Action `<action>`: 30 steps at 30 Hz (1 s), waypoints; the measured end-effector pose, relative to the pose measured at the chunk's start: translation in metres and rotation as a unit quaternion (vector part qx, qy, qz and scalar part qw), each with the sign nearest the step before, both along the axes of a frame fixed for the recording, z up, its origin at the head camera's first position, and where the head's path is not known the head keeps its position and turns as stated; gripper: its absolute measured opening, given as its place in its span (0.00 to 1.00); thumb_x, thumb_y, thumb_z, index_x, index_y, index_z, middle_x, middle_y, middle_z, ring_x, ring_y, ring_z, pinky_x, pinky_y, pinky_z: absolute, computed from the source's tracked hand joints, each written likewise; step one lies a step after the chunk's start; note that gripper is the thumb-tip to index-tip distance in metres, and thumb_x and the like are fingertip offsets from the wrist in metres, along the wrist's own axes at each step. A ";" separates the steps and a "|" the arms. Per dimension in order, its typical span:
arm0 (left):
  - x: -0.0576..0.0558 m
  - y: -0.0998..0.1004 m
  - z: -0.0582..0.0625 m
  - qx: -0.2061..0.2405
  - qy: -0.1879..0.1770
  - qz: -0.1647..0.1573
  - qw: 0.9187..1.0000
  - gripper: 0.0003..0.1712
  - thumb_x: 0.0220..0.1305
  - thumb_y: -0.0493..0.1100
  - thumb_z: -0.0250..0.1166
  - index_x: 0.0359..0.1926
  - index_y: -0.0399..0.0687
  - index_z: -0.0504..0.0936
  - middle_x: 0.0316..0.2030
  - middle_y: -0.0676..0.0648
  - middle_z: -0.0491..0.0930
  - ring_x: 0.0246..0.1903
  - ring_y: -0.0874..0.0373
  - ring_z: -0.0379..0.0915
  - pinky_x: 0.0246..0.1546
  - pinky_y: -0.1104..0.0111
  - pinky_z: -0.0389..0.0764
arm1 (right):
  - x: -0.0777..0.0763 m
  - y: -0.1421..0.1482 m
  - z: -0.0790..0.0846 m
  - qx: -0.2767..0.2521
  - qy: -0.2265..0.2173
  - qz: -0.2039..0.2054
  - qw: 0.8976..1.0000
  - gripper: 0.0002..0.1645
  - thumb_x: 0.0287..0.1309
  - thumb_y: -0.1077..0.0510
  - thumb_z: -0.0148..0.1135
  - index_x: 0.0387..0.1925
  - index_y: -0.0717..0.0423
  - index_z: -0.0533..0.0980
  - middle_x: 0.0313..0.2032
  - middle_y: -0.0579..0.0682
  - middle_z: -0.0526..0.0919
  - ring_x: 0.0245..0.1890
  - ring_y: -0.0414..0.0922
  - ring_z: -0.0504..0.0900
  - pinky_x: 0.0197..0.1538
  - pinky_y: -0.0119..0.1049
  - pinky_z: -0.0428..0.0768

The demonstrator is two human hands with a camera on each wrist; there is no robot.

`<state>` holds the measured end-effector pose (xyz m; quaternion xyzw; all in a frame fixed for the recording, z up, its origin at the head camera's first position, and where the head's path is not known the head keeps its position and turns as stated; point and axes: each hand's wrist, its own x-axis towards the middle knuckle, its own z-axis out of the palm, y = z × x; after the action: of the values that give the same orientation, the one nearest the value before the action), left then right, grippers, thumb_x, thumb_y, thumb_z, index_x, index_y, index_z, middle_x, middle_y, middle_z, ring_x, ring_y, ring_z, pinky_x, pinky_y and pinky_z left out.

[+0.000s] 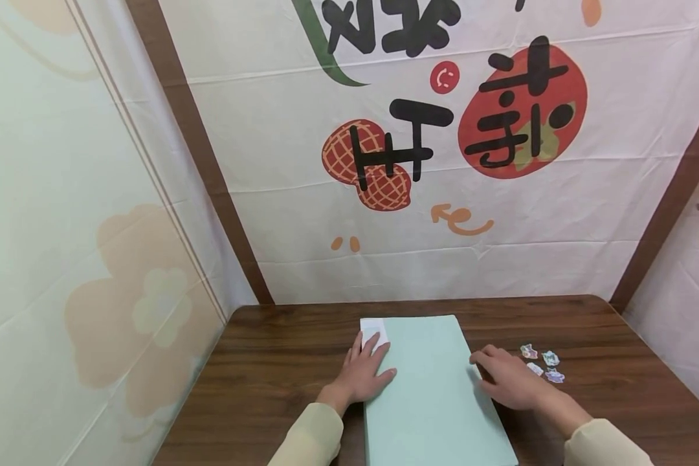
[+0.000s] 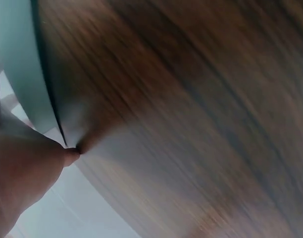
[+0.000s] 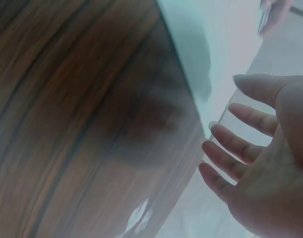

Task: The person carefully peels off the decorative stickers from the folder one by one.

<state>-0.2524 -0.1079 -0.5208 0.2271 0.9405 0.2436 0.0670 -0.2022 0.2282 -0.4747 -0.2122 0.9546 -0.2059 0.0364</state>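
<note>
A flat, thick, pale mint-green box-like slab (image 1: 433, 401) lies lengthwise on the brown wooden table (image 1: 279, 369). At its far left corner is a white patch (image 1: 373, 325), partly covered by my fingers. My left hand (image 1: 361, 375) rests on the slab's left edge, fingers spread and thumb reaching over the top face. Beside the right edge, my right hand (image 1: 509, 378) hovers with loosely bent fingers and nothing in them. In the right wrist view, that hand's fingers (image 3: 240, 141) are spread apart, and its shadow falls on the slab and table.
Several small shiny sticker-like pieces (image 1: 550, 358) lie on the table just beyond my right hand. A printed white cloth (image 1: 303, 278) hangs behind the table's far edge. Another cloth with a flower print (image 1: 128, 310) hangs along the left side.
</note>
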 end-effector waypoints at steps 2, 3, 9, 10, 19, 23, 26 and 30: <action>0.001 0.001 0.005 0.003 -0.010 0.004 1.000 0.37 0.74 0.61 0.56 0.76 0.49 0.65 0.79 0.40 0.51 0.79 0.34 0.32 0.72 0.33 0.46 | 0.000 -0.007 -0.001 -0.004 -0.005 0.009 1.000 0.19 0.63 0.58 0.69 0.55 0.57 0.79 0.49 0.51 0.79 0.45 0.48 0.78 0.47 0.54 0.77; 0.002 0.001 0.008 0.006 -0.016 0.005 1.000 0.37 0.73 0.60 0.57 0.76 0.49 0.66 0.79 0.39 0.51 0.79 0.34 0.32 0.72 0.33 0.46 | 0.001 -0.010 -0.001 -0.005 -0.009 0.011 1.000 0.20 0.63 0.58 0.69 0.55 0.57 0.79 0.50 0.52 0.78 0.47 0.50 0.79 0.49 0.57 0.77; 0.006 -0.001 0.017 0.026 -0.039 0.014 0.999 0.38 0.73 0.59 0.59 0.76 0.48 0.65 0.80 0.38 0.49 0.78 0.32 0.34 0.73 0.34 0.46 | 0.002 -0.019 -0.007 -0.001 -0.031 0.036 0.999 0.24 0.62 0.56 0.70 0.57 0.58 0.77 0.56 0.59 0.76 0.56 0.61 0.77 0.53 0.66 0.76; 0.006 -0.002 0.017 0.032 -0.038 0.015 0.999 0.38 0.72 0.59 0.59 0.76 0.47 0.65 0.79 0.37 0.49 0.78 0.31 0.36 0.72 0.34 0.47 | 0.003 -0.020 -0.008 -0.003 -0.041 0.040 0.998 0.25 0.62 0.55 0.70 0.59 0.59 0.76 0.58 0.62 0.75 0.58 0.64 0.76 0.54 0.67 0.75; 0.001 -0.006 0.011 0.076 -0.065 0.052 0.994 0.44 0.71 0.55 0.62 0.80 0.45 0.55 0.80 0.33 0.39 0.78 0.34 0.41 0.72 0.36 0.54 | 0.006 -0.017 -0.016 -0.038 -0.148 0.038 0.988 0.43 0.65 0.46 0.68 0.73 0.63 0.65 0.75 0.75 0.53 0.74 0.75 0.51 0.68 0.73 0.57; -0.001 -0.006 0.007 0.084 -0.081 0.070 0.991 0.48 0.72 0.56 0.62 0.81 0.41 0.50 0.79 0.29 0.37 0.78 0.33 0.36 0.72 0.36 0.54 | 0.003 -0.011 -0.035 -0.032 -0.135 0.047 0.989 0.45 0.67 0.39 0.63 0.76 0.57 0.63 0.76 0.74 0.51 0.74 0.75 0.49 0.67 0.74 0.57; -0.001 -0.007 0.005 0.078 -0.086 0.084 0.990 0.50 0.72 0.57 0.61 0.80 0.36 0.48 0.79 0.27 0.40 0.78 0.32 0.34 0.72 0.37 0.53 | -0.003 -0.005 -0.055 -0.025 -0.120 0.049 0.991 0.46 0.68 0.31 0.58 0.77 0.49 0.62 0.77 0.70 0.50 0.75 0.73 0.49 0.68 0.73 0.56; 0.000 -0.007 0.008 0.069 -0.095 0.093 0.989 0.52 0.72 0.58 0.61 0.79 0.31 0.46 0.79 0.28 0.43 0.79 0.35 0.35 0.74 0.41 0.51 | -0.006 -0.004 -0.067 -0.027 -0.120 0.045 0.991 0.46 0.67 0.29 0.57 0.78 0.46 0.62 0.78 0.68 0.50 0.77 0.71 0.47 0.69 0.73 0.54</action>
<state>-0.2520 -0.1150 -0.5124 0.1183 0.9281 0.3331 0.1172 -0.2086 0.2246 -0.5419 -0.2292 0.9270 -0.2539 0.1540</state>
